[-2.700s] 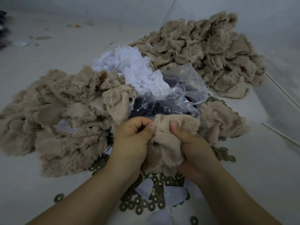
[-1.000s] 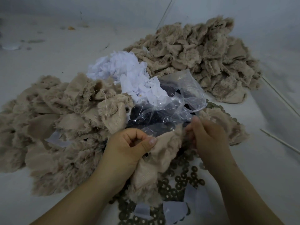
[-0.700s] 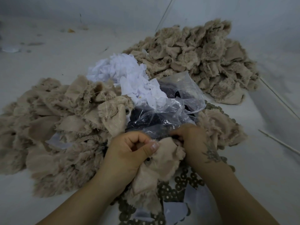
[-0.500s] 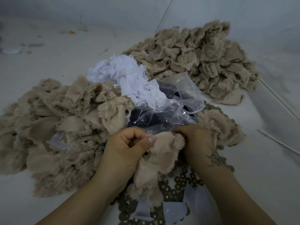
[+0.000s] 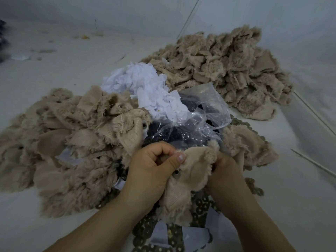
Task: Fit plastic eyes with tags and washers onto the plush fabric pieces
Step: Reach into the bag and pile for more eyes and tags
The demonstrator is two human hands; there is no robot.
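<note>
- Your left hand (image 5: 152,166) was curled tight around the near plush piece (image 5: 190,180), thumb laid across its upper edge, pinching the fabric against your folded fingers.
- Your right hand (image 5: 224,171) gripped the same piece from the other side; the fingertips were tucked behind the fabric, so how they lay there could not be told.
- The piece sat between both hands, backing side up, its fluffy edge hanging down toward you over the washers (image 5: 200,206).
- A small round fitting (image 5: 176,173) showed on the backing just below your left thumb; whether it was a washer or an eye post was too small to tell.
- Those flat dark washers lay scattered on the white surface (image 5: 54,70) under and near your wrists, with a few white tag slips (image 5: 160,233) among them.
- Just beyond your knuckles sat the clear plastic bag (image 5: 203,113), crumpled and open, with dark plastic eyes (image 5: 169,133) showing through it.
- A heap of white paper tags (image 5: 143,84) rested against the far side of that bag.
- To your left spread a big pile of beige plush pieces (image 5: 63,142), one near the bag showing an eye (image 5: 144,126) on it.
- A second plush pile (image 5: 227,70) lay farther back on the right, well apart from your hands.
- A smaller plush clump (image 5: 251,146) sat just beside your right hand.
- Thin pale sticks (image 5: 312,160) lay off at the right edge.
</note>
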